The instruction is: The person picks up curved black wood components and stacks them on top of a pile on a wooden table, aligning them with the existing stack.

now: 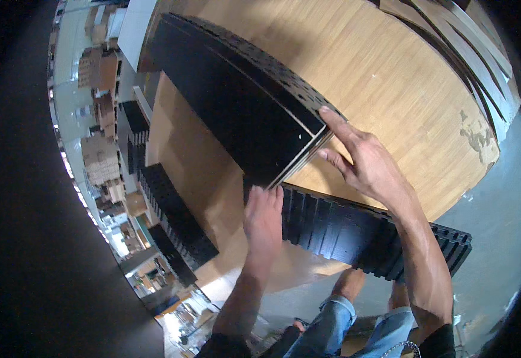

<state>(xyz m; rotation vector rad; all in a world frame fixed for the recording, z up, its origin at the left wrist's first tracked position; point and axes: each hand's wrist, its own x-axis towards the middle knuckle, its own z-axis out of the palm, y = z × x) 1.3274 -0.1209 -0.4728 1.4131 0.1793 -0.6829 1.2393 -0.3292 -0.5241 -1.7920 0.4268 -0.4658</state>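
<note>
A long black board [236, 95] with rows of small holes along its edge lies tilted over a round light wooden tabletop [386, 77]. Its near end shows pale layered edges. My right hand [362, 158] presses on that near corner, forefinger stretched along the top edge, fingers spread. My left hand [263, 218] grips the lower corner of the same end from below. Under both hands a stack of black slotted boards [356, 232] sticks out past the table's edge.
More black slotted boards [174, 215] are stacked at the left beside a brown sheet [194, 161]. Thin wooden strips [463, 53] lie at the table's far right. Grey floor [493, 221] is at the right. Shelves and cartons [102, 161] fill the far left.
</note>
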